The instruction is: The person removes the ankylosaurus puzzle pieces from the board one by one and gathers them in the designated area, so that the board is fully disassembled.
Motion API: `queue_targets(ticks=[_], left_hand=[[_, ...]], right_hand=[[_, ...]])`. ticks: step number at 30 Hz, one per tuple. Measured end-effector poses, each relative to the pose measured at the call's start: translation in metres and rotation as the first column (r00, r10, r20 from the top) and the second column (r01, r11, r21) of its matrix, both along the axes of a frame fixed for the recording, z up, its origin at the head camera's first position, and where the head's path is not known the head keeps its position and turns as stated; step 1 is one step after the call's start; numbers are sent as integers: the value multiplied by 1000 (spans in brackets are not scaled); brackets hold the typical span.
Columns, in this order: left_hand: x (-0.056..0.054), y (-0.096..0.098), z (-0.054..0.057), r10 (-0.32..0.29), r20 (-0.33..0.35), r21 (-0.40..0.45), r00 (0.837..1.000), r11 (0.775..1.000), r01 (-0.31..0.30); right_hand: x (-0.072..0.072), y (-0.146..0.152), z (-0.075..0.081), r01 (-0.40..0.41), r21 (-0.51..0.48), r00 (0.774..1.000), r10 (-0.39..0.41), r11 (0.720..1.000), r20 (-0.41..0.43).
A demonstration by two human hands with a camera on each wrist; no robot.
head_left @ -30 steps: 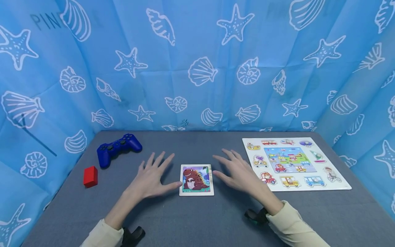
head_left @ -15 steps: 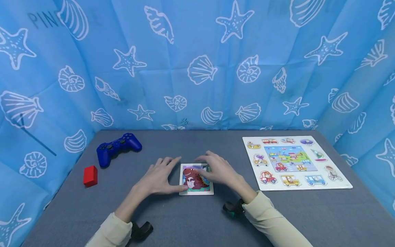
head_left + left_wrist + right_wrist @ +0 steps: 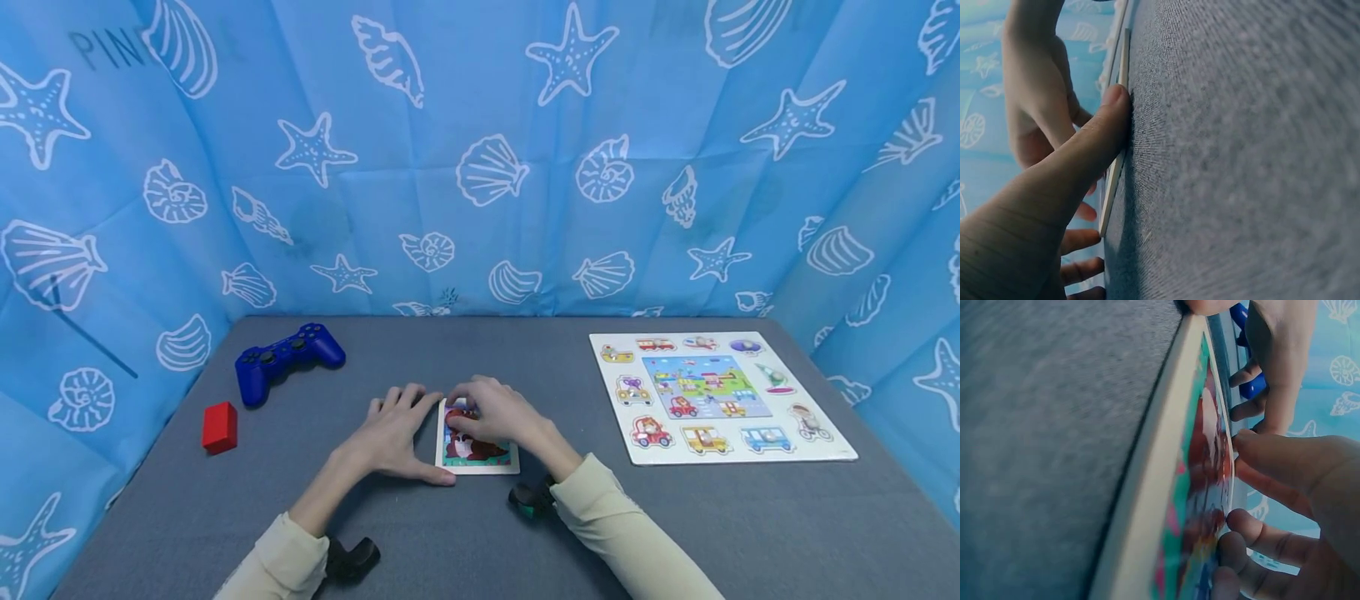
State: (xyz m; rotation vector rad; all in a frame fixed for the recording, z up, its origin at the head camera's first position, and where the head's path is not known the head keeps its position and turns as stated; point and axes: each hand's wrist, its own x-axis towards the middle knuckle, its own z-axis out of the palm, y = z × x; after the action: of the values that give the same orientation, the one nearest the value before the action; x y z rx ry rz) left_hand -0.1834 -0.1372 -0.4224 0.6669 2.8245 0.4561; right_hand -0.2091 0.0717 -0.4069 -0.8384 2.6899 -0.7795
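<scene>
Lying under the right hand [image 3: 495,412], the dinosaur puzzle [image 3: 472,455] touches the left hand [image 3: 390,435].

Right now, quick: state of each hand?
Left hand: open, thumb touching near edge of picture board.
Right hand: fingers bent over it; any grip can't be told.

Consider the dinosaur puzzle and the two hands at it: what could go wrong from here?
The dinosaur puzzle might slide or turn on the gray cloth, since the left hand lies only around its left side. The right hand covers part of the picture, so a detail could be missed. Both hands' fingertips sit close together near the far left corner, so they may bump.
</scene>
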Motion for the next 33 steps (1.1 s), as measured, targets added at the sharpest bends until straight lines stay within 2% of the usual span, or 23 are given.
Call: queue_targets(ticks=[10, 22, 28, 33], left_hand=[[-2, 1, 0, 13, 25, -16, 1000, 1000, -13], [-2, 0, -1, 25, 46, -29, 999, 999, -23], [-2, -1, -1, 21, 55, -14, 998, 1000, -20], [-2, -1, -1, 27, 66, -24, 997, 999, -25]], right_hand=[[-3, -8, 5, 23, 100, 999, -27, 995, 33], [-3, -10, 7, 30, 196, 999, -34, 980, 13], [-2, -10, 9, 20, 220, 1000, -23, 975, 8], [-3, -10, 10, 17, 220, 999, -25, 975, 34]])
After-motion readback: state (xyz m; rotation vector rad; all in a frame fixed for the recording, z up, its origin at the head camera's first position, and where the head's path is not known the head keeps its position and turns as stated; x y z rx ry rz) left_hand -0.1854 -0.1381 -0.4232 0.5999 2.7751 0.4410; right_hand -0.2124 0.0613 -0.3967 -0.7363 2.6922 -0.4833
